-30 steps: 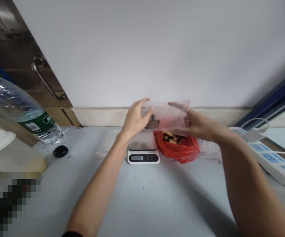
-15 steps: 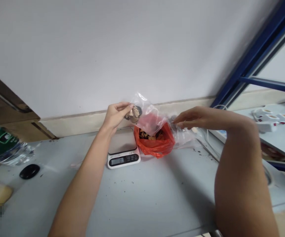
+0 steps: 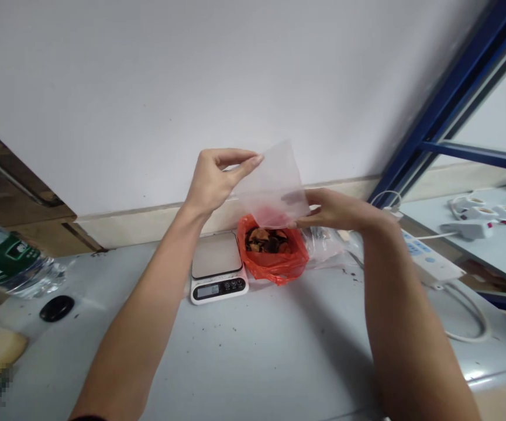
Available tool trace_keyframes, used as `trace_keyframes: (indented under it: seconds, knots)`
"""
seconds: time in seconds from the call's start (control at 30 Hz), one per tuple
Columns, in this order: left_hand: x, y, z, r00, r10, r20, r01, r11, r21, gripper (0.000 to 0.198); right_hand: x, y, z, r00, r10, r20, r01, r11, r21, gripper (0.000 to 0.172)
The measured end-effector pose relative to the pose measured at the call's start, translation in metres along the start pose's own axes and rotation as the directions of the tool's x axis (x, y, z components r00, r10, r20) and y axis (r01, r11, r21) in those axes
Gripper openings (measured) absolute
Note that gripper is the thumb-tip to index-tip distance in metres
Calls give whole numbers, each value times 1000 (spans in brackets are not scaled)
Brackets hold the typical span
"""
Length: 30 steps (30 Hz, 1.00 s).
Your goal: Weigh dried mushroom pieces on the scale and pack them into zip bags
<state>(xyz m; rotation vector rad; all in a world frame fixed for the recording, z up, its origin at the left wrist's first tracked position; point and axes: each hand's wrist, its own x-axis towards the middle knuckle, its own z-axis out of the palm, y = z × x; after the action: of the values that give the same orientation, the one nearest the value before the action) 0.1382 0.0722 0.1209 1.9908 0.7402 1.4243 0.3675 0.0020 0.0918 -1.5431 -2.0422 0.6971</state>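
From my remote station I read the scene from the left edge: a plastic water bottle [image 3: 13, 266] lies on its side on the bench [image 3: 253, 356], with a small black cap-like object [image 3: 57, 307] near it. Further in, a digital scale [image 3: 218, 266] stands with its platform bare and its display facing me. Above it, my left hand [image 3: 215, 181] is raised, its grip closed in a pinch on the upper left edge of a clear plastic bag [image 3: 274, 184], which hangs in the air above the bench, over an open red bag [image 3: 272, 254]. The red bag sits just beside the scale on its right and holds dark and brown dried pieces. My right hand [image 3: 336, 210] has its grip closed on the lower right edge of the clear bag, thumb and fingers on opposite faces of the film. I judge the clear bag very light, limp and slippery: it will fold or slide under a loose pinch and will not hold a shape unsupported. I cannot tell whether anything lies inside it. Hold is best taken at the rim or a corner, one layer per hand if the mouth is to be parted. Further right, more clear film [image 3: 327, 242] lies on the bench, then a white power strip [image 3: 430, 257] with its cord, and a blue frame [image 3: 450, 99] rises against the wall.
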Motion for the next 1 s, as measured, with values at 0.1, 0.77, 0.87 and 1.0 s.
trace_keyframes:
  seconds: [0.1,0.77,0.87,1.0]
  knots:
    - [-7,-14,-14,989,-72,-129,60,994,-88,27,9,-4,11,995,-17,-99,31,989,146,44]
    - [-99,-76,-212,628,-778,21,668,552,499,26,60,-133,156,855,-487,-179,381,823,-421,40]
    - [-105,-79,-223,632,-775,13,656,544,522,25,64,-155,194,874,-470,128,458,705,-541,47]
    - [-106,-78,-223,661,-745,88,582,583,567,22,61,-158,234,826,-365,429,558,636,-533,37]
